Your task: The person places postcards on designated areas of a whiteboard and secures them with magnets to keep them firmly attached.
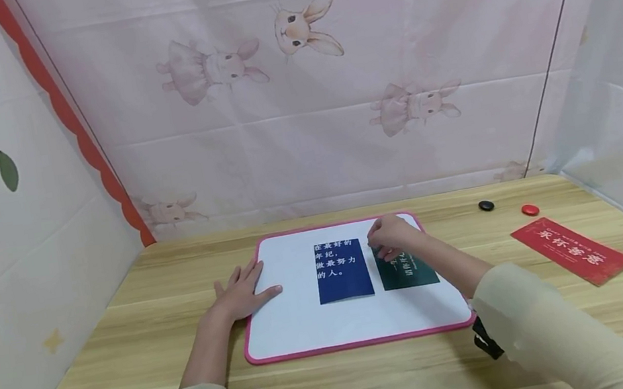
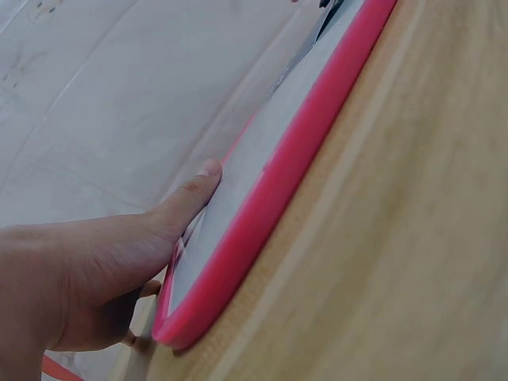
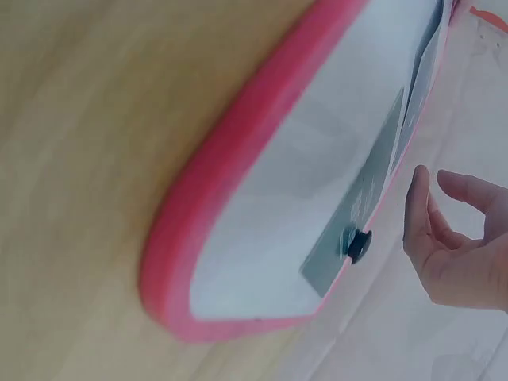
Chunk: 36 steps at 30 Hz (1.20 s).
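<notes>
A white board with a pink rim [image 1: 359, 343] lies flat on the wooden table. On it sit a blue card with white writing [image 1: 343, 270] and, to its right, a dark green card [image 1: 407, 269]. My left hand [image 1: 244, 290] lies flat with straight fingers on the board's left edge [image 2: 302, 159], thumb on the white face. My right hand [image 1: 385, 245] hovers over the green card's top end, fingers loosely curled. In the right wrist view a small black magnet [image 3: 359, 244] sits on the top of the green card [image 3: 361, 198], and my right hand [image 3: 430, 176] is just clear of it, holding nothing.
On the table's right lie a black magnet [image 1: 486, 205], a red magnet [image 1: 530, 209] and a long red card [image 1: 572, 250]. Printed cloth walls close off the back and both sides. Bare wood runs along the front of the board.
</notes>
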Motion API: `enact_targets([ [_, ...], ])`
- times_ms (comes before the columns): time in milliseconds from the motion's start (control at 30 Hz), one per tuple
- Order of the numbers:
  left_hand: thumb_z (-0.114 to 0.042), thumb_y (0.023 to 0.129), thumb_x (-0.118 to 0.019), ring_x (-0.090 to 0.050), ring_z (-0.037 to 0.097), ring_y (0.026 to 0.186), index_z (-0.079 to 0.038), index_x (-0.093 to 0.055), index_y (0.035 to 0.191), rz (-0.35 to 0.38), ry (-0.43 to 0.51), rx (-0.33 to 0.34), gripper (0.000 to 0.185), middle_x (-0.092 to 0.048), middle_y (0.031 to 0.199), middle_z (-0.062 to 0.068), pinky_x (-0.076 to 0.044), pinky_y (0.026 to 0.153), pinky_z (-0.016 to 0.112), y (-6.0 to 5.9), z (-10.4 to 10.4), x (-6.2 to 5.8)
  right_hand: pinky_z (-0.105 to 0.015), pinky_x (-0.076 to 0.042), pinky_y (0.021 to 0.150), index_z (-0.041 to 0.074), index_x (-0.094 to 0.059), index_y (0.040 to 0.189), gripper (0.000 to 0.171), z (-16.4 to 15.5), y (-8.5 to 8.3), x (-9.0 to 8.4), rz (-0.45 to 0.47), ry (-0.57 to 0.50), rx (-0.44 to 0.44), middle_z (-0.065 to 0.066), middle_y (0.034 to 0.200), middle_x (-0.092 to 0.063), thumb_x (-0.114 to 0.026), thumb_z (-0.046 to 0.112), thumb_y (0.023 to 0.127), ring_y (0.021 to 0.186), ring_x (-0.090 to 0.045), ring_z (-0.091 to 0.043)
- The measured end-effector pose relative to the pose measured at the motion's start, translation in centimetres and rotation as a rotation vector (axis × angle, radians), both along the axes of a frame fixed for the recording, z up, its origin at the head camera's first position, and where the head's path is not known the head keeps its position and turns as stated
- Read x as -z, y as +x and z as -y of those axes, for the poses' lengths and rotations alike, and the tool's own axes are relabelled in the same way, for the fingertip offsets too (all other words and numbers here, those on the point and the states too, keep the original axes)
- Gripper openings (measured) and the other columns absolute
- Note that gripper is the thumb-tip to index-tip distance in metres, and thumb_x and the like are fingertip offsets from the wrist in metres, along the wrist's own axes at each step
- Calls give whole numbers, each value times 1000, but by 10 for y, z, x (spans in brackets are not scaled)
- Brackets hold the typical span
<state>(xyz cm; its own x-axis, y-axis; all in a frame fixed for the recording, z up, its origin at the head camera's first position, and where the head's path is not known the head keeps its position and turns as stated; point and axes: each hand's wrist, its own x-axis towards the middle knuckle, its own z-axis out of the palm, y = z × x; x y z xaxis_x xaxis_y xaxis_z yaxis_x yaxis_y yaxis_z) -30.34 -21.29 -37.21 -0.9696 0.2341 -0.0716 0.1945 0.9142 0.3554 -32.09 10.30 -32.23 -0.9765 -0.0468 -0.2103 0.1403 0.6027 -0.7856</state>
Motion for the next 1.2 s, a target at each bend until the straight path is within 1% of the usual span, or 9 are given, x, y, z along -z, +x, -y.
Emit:
enact_targets([
  [167,-59,84,-50,-3,42,134,-7,-21,146,0,-3,3,86,-14,150,16,7,97,65,0,-1,-1,-34,-54,63,-8,-57,109,25,-11,0,-3,-53,28,-16,-21,98,-61,-58,4,87,69,-61,-26],
  [400,-59,84,-50,-3,42,134,-7,-21,146,-1,-13,4,86,-14,150,16,6,98,65,-1,-2,-1,-34,-53,66,-7,-55,109,24,-31,-3,-7,-86,101,-23,-19,96,-58,-56,6,89,77,-60,-29],
  [633,-61,84,-49,-3,41,134,-7,-21,146,-5,-17,3,87,-14,150,16,6,97,66,-2,-1,-1,-35,-53,67,-8,-54,108,25,-54,-4,-18,-103,213,-22,-23,99,-57,-54,7,88,80,-60,-32],
  [767,-62,84,-48,-3,41,134,-7,-21,146,-3,-18,2,88,-14,150,16,6,98,65,-2,0,0,-35,-53,68,-8,-54,107,25,-69,-6,-20,-108,279,-20,-22,100,-57,-55,10,89,85,-59,-33],
  [867,-62,84,-48,-2,41,135,-7,-21,146,0,-15,2,88,-14,150,16,6,98,65,-2,0,0,-34,-54,65,-9,-54,106,27,-81,-5,-21,-122,316,-20,-21,98,-57,-54,12,89,84,-59,-31],
  [967,-62,84,-48,-2,41,135,-7,-21,146,2,-14,3,88,-14,150,16,7,98,65,-1,0,0,-34,-54,62,-10,-55,104,27,-93,-5,-21,-144,339,-12,-22,97,-58,-54,11,87,79,-59,-30],
  [1100,-61,85,-48,-3,41,134,-7,-21,146,0,-16,8,87,-14,150,16,6,98,65,-1,0,1,-36,-54,63,-11,-55,102,26,-106,-1,-24,-149,340,-8,-23,98,-58,-54,11,86,76,-59,-29],
  [1200,-61,85,-48,-3,41,134,-7,-20,146,0,-17,8,86,-14,150,16,6,98,65,-1,1,1,-36,-54,63,-11,-54,101,27,-115,1,-26,-144,336,-21,-23,98,-58,-54,12,86,76,-59,-29],
])
